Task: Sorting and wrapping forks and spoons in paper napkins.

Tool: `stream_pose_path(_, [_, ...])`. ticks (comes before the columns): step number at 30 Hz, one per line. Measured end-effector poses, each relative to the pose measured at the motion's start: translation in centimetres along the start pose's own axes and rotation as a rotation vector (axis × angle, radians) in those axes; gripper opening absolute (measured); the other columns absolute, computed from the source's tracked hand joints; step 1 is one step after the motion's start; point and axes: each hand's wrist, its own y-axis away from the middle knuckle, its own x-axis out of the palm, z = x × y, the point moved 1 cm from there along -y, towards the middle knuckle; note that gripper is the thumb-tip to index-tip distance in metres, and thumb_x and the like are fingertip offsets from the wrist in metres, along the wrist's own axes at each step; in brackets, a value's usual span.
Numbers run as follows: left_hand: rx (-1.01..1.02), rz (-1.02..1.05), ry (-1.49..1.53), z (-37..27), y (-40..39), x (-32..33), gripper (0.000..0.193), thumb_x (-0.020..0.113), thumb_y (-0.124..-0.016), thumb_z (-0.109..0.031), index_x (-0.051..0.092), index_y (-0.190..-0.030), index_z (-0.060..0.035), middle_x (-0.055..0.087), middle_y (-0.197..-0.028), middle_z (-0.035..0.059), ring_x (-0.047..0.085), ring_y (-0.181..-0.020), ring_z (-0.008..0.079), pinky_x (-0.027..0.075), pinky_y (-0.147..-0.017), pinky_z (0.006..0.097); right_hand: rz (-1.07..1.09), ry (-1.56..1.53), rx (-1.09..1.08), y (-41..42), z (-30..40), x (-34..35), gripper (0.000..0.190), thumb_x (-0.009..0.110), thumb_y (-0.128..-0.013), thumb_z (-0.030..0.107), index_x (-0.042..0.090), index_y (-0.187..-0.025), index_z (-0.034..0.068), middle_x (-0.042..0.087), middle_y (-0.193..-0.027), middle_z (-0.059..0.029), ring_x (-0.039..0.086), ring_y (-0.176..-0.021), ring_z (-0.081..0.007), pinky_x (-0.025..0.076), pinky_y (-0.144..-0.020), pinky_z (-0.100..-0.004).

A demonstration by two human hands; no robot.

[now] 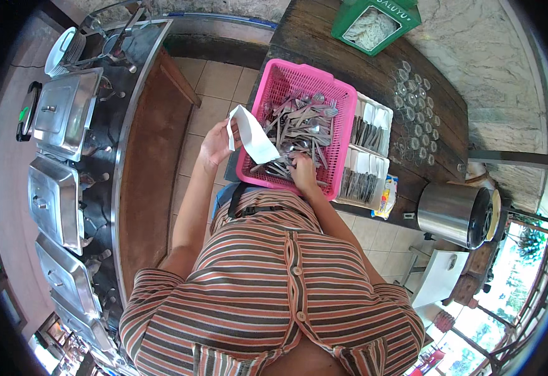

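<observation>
My left hand [220, 142] pinches a strip of folded white paper [253, 137], possibly a napkin or cutlery sleeve, which hangs over the near left rim of a pink plastic basket [348, 101]. Inside the basket lies a loose heap of metal forks and spoons [304, 117]. My right hand [303, 170] reaches into its near end, fingers curled down among the cutlery. Whether those fingers grip a piece is hidden. Just right of the basket are two light plastic trays [389, 129], holding rows of cutlery partly wrapped in white paper [362, 162].
The dark wooden table [311, 28] also bears a green box [386, 46] with writing, several drinking glasses [415, 113], a yellow-and-blue packet [386, 197] and a steel urn [447, 211]. Along the left counter [126, 89] stand several lidded chafing dishes [62, 110] and stacked plates [64, 51].
</observation>
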Motion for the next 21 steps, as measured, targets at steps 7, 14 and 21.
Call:
stream_pose_path(7, [0.016,-0.011,0.01,0.1,0.6,0.2,0.027,0.045,-0.089,-0.024,0.051,-0.105,-0.0042,0.056,-0.107,0.0102,0.054,-0.098,0.0242,0.045,-0.084,0.0392,0.004,0.052,-0.027,-0.7,0.8,-0.2,0.033,0.072,-0.059,-0.001,0.059,-0.089,0.0,0.059,-0.073,-0.014,0.057,-0.07,-0.0324,0.045,-0.065,-0.0395])
stream_pose_path(14, [0.019,-0.005,0.001,0.1,0.8,0.1,0.027,0.045,-0.089,-0.025,0.051,-0.105,-0.004,0.055,-0.109,0.011,0.053,-0.1,0.025,0.043,-0.088,0.0407,0.009,0.01,0.008,-0.9,-0.1,0.5,0.031,0.068,-0.058,-0.003,0.058,-0.088,0.001,0.061,-0.073,-0.0149,0.059,-0.071,-0.032,0.047,-0.065,-0.0395])
stream_pose_path(21, [0.015,0.026,0.019,0.4,0.4,-0.7,0.025,0.045,-0.089,-0.024,0.052,-0.103,-0.0047,0.057,-0.106,0.0091,0.055,-0.098,0.024,0.045,-0.085,0.0399,0.054,-0.269,0.08,-1.5,-1.5,0.4,0.029,0.07,-0.058,-0.004,0.063,-0.086,0.0,0.065,-0.071,-0.0098,0.063,-0.064,-0.0166,0.05,-0.06,-0.0262])
